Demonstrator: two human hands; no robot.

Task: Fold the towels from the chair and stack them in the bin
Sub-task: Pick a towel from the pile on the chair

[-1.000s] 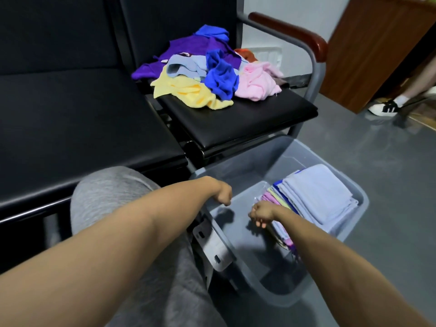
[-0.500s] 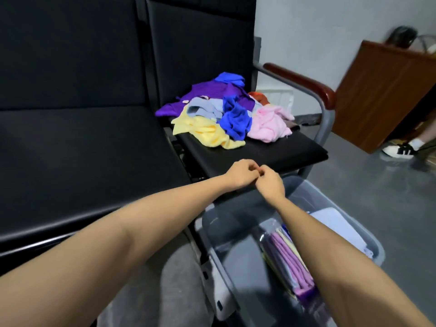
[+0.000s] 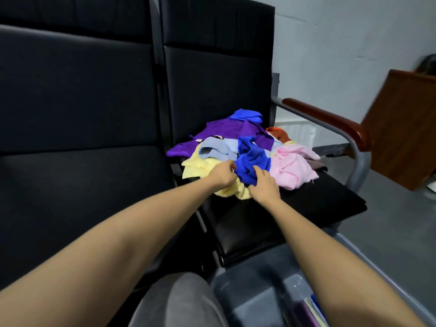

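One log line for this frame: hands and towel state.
phase: pick from pile | left hand: curled at blue towel edge, grip unclear | right hand: grips blue towel | towel pile: on chair seat

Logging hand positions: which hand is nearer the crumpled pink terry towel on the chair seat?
Right. The right hand is just left of the crumpled pink terry towel, touching the royal-blue towel; the left hand lies farther left, beyond it.

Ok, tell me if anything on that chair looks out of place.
Nothing looks damaged or spilled. The only untidy thing is the pile of towels, crumpled and unfolded in a heap at the back of the chair seat, with the blue towel bunched on top. That fits folding work not yet done.
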